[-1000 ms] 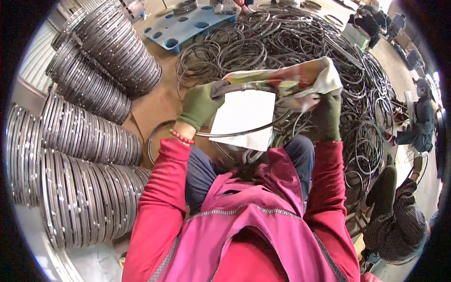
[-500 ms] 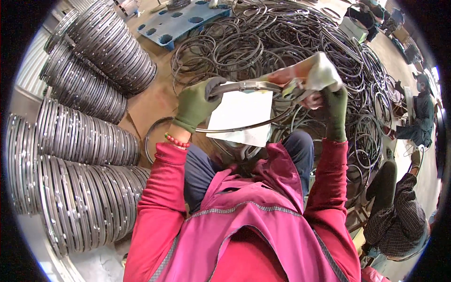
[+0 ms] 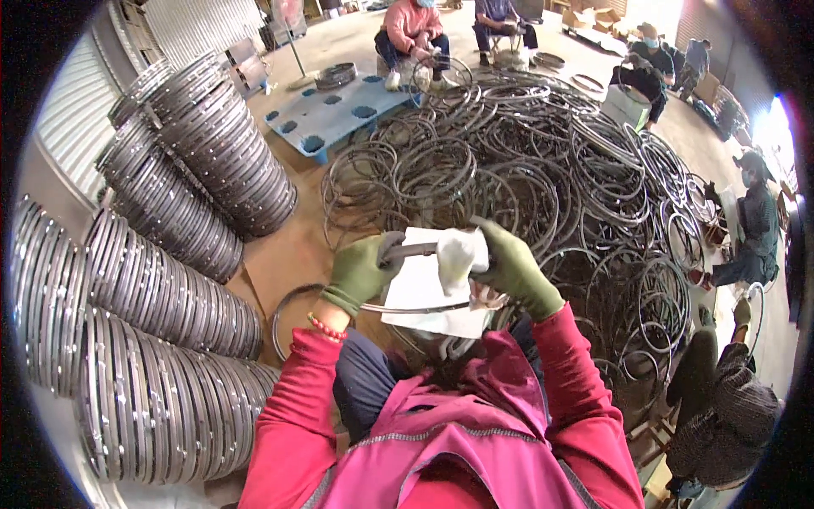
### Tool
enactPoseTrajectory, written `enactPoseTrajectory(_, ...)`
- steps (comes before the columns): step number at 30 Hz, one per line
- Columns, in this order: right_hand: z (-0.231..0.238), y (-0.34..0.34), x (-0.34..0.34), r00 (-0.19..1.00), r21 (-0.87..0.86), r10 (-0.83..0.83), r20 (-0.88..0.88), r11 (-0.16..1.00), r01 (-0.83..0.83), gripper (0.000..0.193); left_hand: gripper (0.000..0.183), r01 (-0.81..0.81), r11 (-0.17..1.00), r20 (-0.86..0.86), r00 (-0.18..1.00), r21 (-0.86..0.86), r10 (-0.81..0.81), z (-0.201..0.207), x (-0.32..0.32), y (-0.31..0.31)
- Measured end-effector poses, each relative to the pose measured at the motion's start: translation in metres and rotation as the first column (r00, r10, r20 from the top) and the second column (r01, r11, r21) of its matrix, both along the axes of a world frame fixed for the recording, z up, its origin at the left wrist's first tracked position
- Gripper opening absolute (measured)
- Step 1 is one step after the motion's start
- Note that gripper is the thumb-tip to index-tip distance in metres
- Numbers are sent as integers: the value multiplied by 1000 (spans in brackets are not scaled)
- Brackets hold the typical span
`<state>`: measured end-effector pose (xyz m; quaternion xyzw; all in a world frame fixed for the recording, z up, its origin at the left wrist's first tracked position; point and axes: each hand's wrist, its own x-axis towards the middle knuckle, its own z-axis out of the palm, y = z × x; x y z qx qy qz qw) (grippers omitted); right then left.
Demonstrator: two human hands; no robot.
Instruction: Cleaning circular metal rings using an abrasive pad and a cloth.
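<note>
My left hand [image 3: 363, 270], in a green glove with dark fingertips, is closed on a thin metal ring [image 3: 415, 250]. The ring's near arc passes over a white sheet [image 3: 411, 288] above my lap. With my right hand [image 3: 517, 270], also green-gloved, I grip a crumpled white cloth [image 3: 459, 257]. That cloth is wrapped over the ring's far arc, just right of my left fingers. Part of the ring is hidden behind the cloth and my right hand.
A large heap of loose metal rings [image 3: 543, 161] lies ahead and right. Tall ring stacks [image 3: 170, 399] stand on the left. Beyond is a blue pallet [image 3: 348, 106]. Co-workers sit around: one in pink [image 3: 413, 34], one at far right [image 3: 755, 220], one close at right [image 3: 721, 416].
My right hand has brought the cloth leftward and nearer, onto the ring close to my left hand. The view has tilted up, showing more of the far floor and seated people.
</note>
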<state>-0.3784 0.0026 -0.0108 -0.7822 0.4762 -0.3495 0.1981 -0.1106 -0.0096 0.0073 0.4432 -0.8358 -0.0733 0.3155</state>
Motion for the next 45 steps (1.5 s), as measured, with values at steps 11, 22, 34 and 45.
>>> enactPoseTrajectory(11,6,8,36,984,-58,-19,-179,998,9,44,26,-20,993,95,995,115,9,12,3,1)
enactPoseTrajectory(22,16,14,40,971,38,17,-239,999,-8,45,25,-57,997,196,979,47,47,4,-24,6)
enactPoseTrajectory(34,-49,8,3,995,50,-94,36,995,92,51,25,-102,993,72,993,60,97,6,10,2)
enactPoseTrajectory(45,-23,11,17,986,148,-157,-61,975,165,50,31,-154,983,-32,987,96,157,-2,20,5)
